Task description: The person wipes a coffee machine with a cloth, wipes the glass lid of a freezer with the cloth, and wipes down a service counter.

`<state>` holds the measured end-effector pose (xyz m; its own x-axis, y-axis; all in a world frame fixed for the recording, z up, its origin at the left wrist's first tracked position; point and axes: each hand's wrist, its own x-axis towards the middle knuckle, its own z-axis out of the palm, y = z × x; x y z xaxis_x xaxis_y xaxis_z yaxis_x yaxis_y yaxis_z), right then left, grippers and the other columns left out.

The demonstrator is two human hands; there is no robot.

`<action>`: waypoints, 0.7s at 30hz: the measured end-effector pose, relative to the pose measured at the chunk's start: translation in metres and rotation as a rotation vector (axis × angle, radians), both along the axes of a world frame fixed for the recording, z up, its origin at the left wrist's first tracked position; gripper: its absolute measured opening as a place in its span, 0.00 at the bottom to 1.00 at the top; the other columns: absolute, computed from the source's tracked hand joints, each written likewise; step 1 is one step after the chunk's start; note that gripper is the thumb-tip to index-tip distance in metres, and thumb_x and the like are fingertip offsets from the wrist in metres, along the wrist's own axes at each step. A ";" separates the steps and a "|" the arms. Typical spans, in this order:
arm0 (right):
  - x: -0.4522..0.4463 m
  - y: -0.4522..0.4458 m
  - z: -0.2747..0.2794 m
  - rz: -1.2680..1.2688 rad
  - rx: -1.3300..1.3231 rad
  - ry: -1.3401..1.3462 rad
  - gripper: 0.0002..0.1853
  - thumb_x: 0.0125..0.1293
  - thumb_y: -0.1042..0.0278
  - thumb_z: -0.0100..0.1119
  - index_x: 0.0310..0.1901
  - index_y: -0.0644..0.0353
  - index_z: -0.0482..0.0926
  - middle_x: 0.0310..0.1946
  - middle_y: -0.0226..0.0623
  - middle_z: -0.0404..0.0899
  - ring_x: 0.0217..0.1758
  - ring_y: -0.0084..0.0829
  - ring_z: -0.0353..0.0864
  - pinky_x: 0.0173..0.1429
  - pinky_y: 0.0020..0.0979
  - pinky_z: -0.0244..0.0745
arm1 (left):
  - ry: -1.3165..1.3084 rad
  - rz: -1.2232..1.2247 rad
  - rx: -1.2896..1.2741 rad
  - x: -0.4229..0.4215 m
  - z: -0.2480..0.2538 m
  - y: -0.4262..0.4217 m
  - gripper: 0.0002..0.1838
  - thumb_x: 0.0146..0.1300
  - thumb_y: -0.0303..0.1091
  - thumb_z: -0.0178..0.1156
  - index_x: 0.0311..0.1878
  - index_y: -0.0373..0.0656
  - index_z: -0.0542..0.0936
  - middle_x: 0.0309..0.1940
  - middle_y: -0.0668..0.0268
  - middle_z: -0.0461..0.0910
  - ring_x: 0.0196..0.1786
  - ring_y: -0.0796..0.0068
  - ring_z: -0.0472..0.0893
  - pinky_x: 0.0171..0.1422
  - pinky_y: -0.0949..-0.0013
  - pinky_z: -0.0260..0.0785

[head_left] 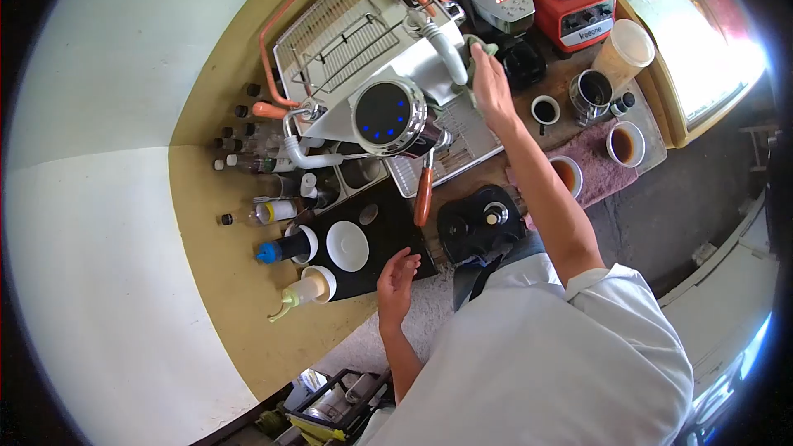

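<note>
My right hand [489,87] reaches to the side of the espresso machine [347,91] and grips a greenish cloth [472,56]. The cloth lies close beside the grey-sleeved steam wand [447,55]; whether they touch I cannot tell. Below the wand is the slotted drip tray [475,139]. My left hand [398,279] hovers by the edge of a black mat [380,252], fingers loosely bent and apart, with nothing in it. A portafilter with a wooden handle [424,198] is seated in the machine, beyond my left hand.
A black tamping stand [479,223] stands at the counter's front. Several bottles [273,165] line the wall, near a white bowl [347,246]. Rightward are a grinder [504,4], red blender base [570,4], metal pitcher [591,95], small coffee cup [544,109] and tea-coloured cup [625,144] on a pink towel [599,173].
</note>
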<state>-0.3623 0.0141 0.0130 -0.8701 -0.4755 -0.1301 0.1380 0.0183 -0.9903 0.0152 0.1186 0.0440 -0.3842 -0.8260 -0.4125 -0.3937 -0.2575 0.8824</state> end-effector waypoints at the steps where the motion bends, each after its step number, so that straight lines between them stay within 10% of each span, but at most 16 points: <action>1: -0.002 0.009 0.017 0.116 -0.023 0.004 0.36 0.76 0.40 0.40 0.59 0.74 0.74 0.56 0.56 0.78 0.57 0.50 0.77 0.64 0.40 0.68 | 0.008 -0.013 -0.007 0.002 -0.008 -0.002 0.21 0.74 0.37 0.59 0.64 0.34 0.74 0.52 0.59 0.83 0.52 0.74 0.82 0.59 0.70 0.74; 3: -0.016 0.003 -0.040 0.063 -0.114 0.366 0.32 0.77 0.46 0.42 0.61 0.72 0.75 0.57 0.50 0.79 0.58 0.42 0.77 0.64 0.35 0.68 | 0.024 -0.043 -0.029 0.005 -0.009 -0.006 0.21 0.74 0.36 0.59 0.64 0.34 0.74 0.52 0.58 0.84 0.52 0.73 0.82 0.60 0.70 0.74; 7: -0.008 -0.008 -0.014 0.073 -0.134 -0.127 0.29 0.78 0.47 0.43 0.58 0.70 0.77 0.50 0.40 0.81 0.52 0.31 0.75 0.60 0.31 0.67 | 0.066 -0.073 -0.040 0.011 -0.002 -0.020 0.20 0.74 0.34 0.59 0.64 0.35 0.74 0.52 0.59 0.84 0.54 0.74 0.82 0.63 0.70 0.72; 14: -0.009 -0.008 -0.021 -0.048 -0.173 0.059 0.28 0.78 0.47 0.42 0.45 0.72 0.76 0.41 0.43 0.81 0.44 0.33 0.74 0.55 0.37 0.67 | 0.110 -0.082 -0.028 0.021 -0.008 -0.036 0.20 0.75 0.35 0.59 0.63 0.34 0.74 0.52 0.58 0.84 0.53 0.74 0.82 0.61 0.71 0.73; 21: -0.001 0.001 0.007 0.016 -0.129 0.111 0.33 0.78 0.43 0.39 0.59 0.72 0.74 0.51 0.49 0.80 0.55 0.41 0.77 0.64 0.36 0.66 | 0.142 -0.105 -0.037 0.025 -0.017 -0.054 0.20 0.75 0.36 0.59 0.63 0.34 0.75 0.51 0.59 0.84 0.51 0.76 0.82 0.60 0.72 0.73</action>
